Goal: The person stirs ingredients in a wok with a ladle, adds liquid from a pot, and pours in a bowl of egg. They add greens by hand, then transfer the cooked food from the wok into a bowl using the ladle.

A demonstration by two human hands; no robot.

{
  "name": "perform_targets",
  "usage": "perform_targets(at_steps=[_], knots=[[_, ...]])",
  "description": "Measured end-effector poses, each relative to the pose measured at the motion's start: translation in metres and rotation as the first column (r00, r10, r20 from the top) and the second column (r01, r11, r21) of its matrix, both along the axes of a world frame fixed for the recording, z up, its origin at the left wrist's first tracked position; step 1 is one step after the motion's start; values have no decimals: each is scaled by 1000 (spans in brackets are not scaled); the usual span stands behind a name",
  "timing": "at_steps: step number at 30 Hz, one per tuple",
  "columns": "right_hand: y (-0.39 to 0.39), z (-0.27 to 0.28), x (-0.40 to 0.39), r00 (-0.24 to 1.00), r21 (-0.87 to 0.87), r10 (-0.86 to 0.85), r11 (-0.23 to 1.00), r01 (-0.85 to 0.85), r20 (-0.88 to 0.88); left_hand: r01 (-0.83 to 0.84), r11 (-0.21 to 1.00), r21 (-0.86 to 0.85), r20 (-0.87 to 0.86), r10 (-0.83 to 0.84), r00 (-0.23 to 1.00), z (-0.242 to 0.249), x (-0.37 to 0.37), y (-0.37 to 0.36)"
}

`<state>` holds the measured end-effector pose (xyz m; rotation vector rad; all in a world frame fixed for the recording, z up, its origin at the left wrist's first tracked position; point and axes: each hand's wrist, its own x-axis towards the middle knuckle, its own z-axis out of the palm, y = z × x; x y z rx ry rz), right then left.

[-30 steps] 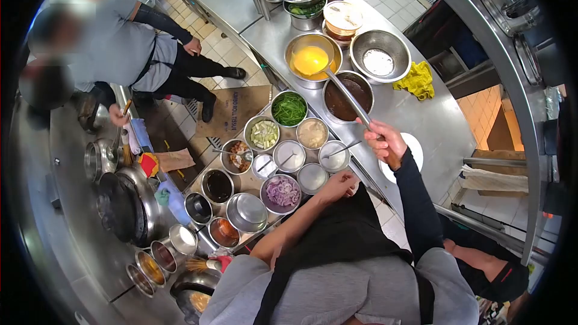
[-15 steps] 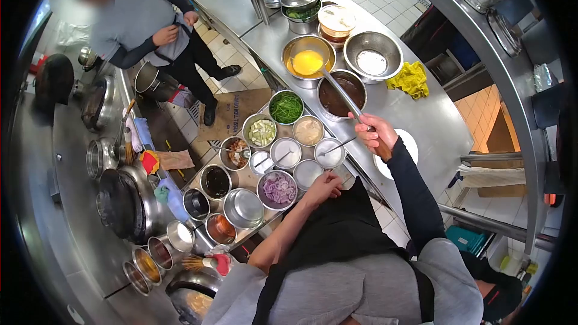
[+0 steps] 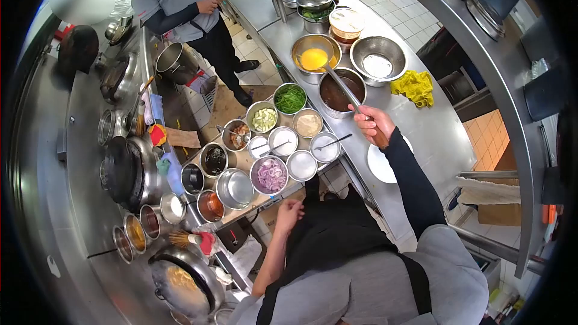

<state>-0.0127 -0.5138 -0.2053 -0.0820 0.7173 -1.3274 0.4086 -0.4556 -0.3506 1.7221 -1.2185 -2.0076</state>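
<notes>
My right hand (image 3: 373, 125) is wrapped round the handle of a metal ladle (image 3: 342, 87). The ladle's head holds yellow liquid like beaten egg (image 3: 313, 58), and sits at a metal bowl (image 3: 297, 44) on the steel counter. Under the handle stands a pot of brown liquid (image 3: 337, 91). My left hand (image 3: 290, 214) hangs beside my black apron, fingers curled in, with nothing seen in them. Nearest to it are a bowl of sliced purple onion (image 3: 270, 175) and a tin of white powder (image 3: 302, 165).
Tins of chopped greens (image 3: 290, 98), pale diced pieces (image 3: 264, 120) and dark sauce (image 3: 214, 160) crowd the low table. A steaming wok (image 3: 183, 280) is at lower left. A co-worker (image 3: 180, 0) stands at upper left. A yellow cloth (image 3: 413, 88) and white plate (image 3: 381, 164) lie on the counter.
The view has shifted, so the tins and the wok sit differently in it. My left hand has drawn back from the tins toward my body. My right hand still grips the ladle.
</notes>
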Motion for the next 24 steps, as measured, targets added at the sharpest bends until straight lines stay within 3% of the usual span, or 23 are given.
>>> perform_targets(at_steps=[3, 5, 7, 9, 11, 13, 14, 16, 17, 18, 19, 20, 24], knots=[[4, 1, -2, 998, -17, 16, 1000, -18, -66, -207, 963, -171, 186, 238, 953, -50, 47, 39], [6, -6, -6, 998, -19, 23, 1000, -24, -65, -333, 939, -91, 307, 345, 887, -84, 87, 70], [4, -8, -6, 998, -24, 21, 999, -23, -59, -529, 840, -117, 324, 536, 780, -100, 112, 110], [2, -7, -11, 999, -14, 43, 999, -43, 29, -602, 797, -56, 340, 582, 739, -143, 157, 169], [-2, -3, -18, 986, 9, 59, 998, -61, 157, -672, 729, 129, 312, 614, 725, -185, 204, 240], [-7, -1, -25, 954, -5, 71, 997, -73, 291, -668, 642, 375, 554, 423, 717, -177, 207, 290], [-9, 3, -27, 938, 0, 70, 997, -74, 339, -675, 603, 424, 551, 420, 721, -179, 208, 316], [-9, 12, -30, 894, -11, 78, 997, -82, 441, -690, 564, 454, 418, 549, 724, -194, 210, 365], [-8, 19, -30, 881, -3, 72, 997, -80, 467, -696, 557, 453, 246, 673, 698, -203, 210, 387], [-6, 26, -30, 868, 4, 66, 997, -79, 493, -633, 478, 609, -68, 827, 559, -192, 209, 399], [-5, 31, -29, 853, 14, 60, 997, -79, 519, -700, 616, 361, 148, 704, 695, -200, 203, 409], [-4, 32, -30, 863, 2, 69, 997, -80, 501, -685, 690, 234, 278, 628, 727, -190, 194, 411], [-4, 38, -37, 941, -3, 93, 995, -98, 327, -617, 786, 36, 440, 542, 716, -131, 158, 402]])
